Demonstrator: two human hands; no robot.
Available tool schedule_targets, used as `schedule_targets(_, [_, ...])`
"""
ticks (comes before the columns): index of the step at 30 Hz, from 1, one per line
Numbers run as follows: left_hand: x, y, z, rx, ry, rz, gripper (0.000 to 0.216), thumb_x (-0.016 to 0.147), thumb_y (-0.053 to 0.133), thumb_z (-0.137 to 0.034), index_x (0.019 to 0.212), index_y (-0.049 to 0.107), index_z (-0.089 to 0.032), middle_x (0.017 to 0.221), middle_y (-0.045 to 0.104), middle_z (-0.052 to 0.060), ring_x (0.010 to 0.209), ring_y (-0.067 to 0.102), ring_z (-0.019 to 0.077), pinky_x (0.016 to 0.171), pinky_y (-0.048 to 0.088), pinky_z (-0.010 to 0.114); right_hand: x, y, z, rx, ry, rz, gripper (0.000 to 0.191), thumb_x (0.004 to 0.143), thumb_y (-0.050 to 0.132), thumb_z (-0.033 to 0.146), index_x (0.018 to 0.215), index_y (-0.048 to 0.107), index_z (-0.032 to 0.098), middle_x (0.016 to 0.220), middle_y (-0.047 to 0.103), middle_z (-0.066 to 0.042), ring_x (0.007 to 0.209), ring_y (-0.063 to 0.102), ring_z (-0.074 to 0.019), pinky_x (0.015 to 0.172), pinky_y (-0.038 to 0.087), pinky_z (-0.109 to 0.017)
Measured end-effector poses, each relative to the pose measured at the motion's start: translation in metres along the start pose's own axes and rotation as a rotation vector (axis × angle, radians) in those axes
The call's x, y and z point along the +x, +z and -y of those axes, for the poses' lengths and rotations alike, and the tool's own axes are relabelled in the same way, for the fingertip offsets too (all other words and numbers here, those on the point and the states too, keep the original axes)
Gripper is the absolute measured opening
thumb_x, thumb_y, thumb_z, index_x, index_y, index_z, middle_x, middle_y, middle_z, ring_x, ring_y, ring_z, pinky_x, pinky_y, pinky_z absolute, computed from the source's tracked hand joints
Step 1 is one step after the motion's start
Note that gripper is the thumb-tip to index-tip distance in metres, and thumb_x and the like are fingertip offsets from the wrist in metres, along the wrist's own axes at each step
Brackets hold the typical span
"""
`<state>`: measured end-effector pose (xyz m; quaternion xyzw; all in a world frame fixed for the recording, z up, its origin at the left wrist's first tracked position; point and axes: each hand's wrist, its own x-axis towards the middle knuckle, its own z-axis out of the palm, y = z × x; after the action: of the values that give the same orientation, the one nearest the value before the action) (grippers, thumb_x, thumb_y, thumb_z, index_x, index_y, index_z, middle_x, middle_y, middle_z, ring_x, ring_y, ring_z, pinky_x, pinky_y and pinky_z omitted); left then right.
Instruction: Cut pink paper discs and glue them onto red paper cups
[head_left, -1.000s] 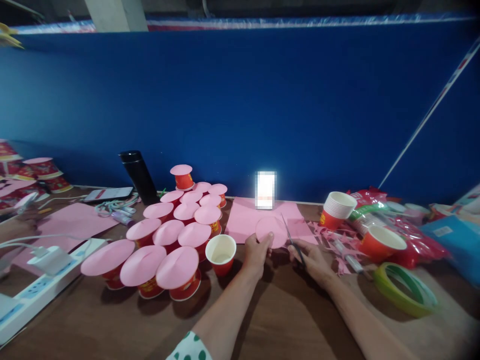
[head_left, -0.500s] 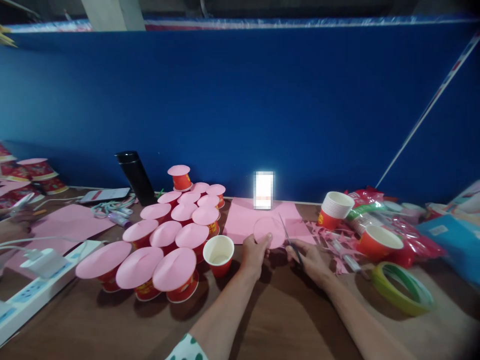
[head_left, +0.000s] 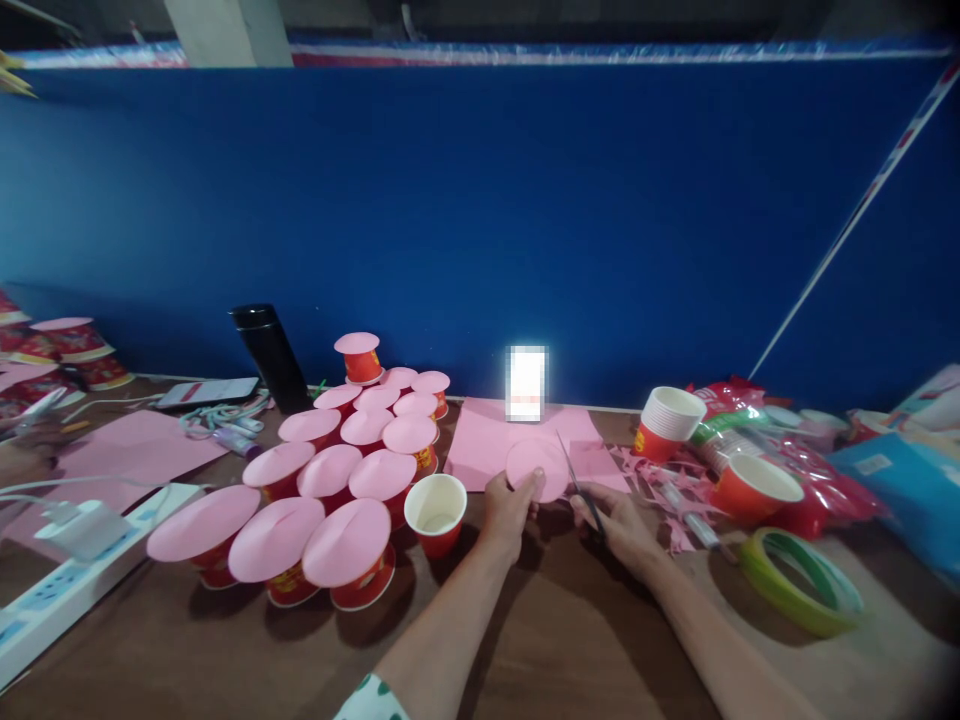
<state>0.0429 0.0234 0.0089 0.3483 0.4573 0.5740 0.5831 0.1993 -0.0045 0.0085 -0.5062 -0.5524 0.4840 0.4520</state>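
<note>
Between thumb and fingers, my left hand [head_left: 510, 510] pinches a round pink paper disc [head_left: 536, 466]. My right hand [head_left: 616, 522] is closed on dark-handled scissors [head_left: 571, 462], whose blades point up and away just right of the disc. Beneath and behind the disc lies a pink paper sheet [head_left: 480, 440]. Left of my left hand stands an uncovered red paper cup [head_left: 436, 512], upright, its white inside showing. Further left, several upside-down red cups [head_left: 366, 580] each carry a pink disc [head_left: 346, 542] on top.
Pink scraps [head_left: 679, 490], a cup stack [head_left: 670, 425], a single cup [head_left: 756, 490] and a tape roll [head_left: 799, 580] lie right. A lit phone [head_left: 526, 385] leans at the back. Leftward are a black bottle [head_left: 270, 355], a power strip [head_left: 52, 595] and another person's hand [head_left: 30, 455].
Hands, disc and scissors keep nearly the same places. The whole view has shifted very slightly.
</note>
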Motion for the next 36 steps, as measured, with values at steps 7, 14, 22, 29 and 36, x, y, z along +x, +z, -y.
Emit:
schedule_targets(7, [-0.0005, 0.0007, -0.0035, 0.011, 0.01, -0.022, 0.034, 0.057, 0.079, -0.038, 0.066, 0.059, -0.012, 0.046, 0.052, -0.004, 0.039, 0.043, 0.0063, 0.038, 0.032, 0.019, 0.0001, -0.001, 0.0009, -0.01, -0.012, 0.015, 0.045, 0.072, 0.068, 0.048, 0.101, 0.066, 0.013, 0.053, 0.052, 0.003, 0.048, 0.045, -0.0094, 0.046, 0.037, -0.022])
schedule_targets(14, [-0.002, 0.0013, -0.0038, 0.02, 0.006, -0.033, 0.034, 0.058, 0.078, -0.04, 0.065, 0.059, -0.012, 0.044, 0.05, -0.004, 0.037, 0.041, 0.0062, 0.036, 0.03, 0.018, 0.0003, -0.0005, 0.0009, -0.012, 0.002, 0.012, 0.048, 0.071, 0.068, 0.051, 0.101, 0.066, 0.013, 0.053, 0.051, 0.003, 0.046, 0.044, -0.0088, 0.043, 0.035, -0.021])
schedule_targets(22, [-0.0004, 0.0004, -0.004, 0.006, -0.005, -0.035, 0.033, 0.062, 0.074, -0.042, 0.064, 0.056, -0.013, 0.043, 0.048, -0.005, 0.036, 0.039, 0.0055, 0.035, 0.027, 0.017, -0.0008, 0.0003, 0.0008, 0.028, 0.032, 0.007, 0.05, 0.069, 0.07, 0.052, 0.1, 0.066, 0.013, 0.052, 0.051, 0.004, 0.045, 0.044, -0.0086, 0.042, 0.035, -0.02])
schedule_targets(29, [-0.001, -0.0005, -0.0047, 0.004, 0.002, -0.031, 0.033, 0.063, 0.074, -0.041, 0.064, 0.055, -0.014, 0.043, 0.047, -0.006, 0.037, 0.039, 0.0055, 0.035, 0.028, 0.017, -0.0026, 0.0018, 0.0052, 0.022, 0.039, 0.0, 0.05, 0.068, 0.07, 0.051, 0.101, 0.066, 0.014, 0.052, 0.051, 0.004, 0.046, 0.045, -0.0097, 0.043, 0.036, -0.021])
schedule_targets(36, [-0.0006, -0.0005, -0.0054, -0.009, 0.011, -0.033, 0.035, 0.06, 0.075, -0.042, 0.062, 0.055, -0.014, 0.043, 0.047, -0.006, 0.037, 0.039, 0.0055, 0.036, 0.027, 0.018, -0.0025, 0.002, 0.0078, 0.01, 0.052, 0.001, 0.053, 0.067, 0.071, 0.053, 0.101, 0.066, 0.012, 0.051, 0.051, 0.004, 0.045, 0.044, -0.0091, 0.042, 0.034, -0.021])
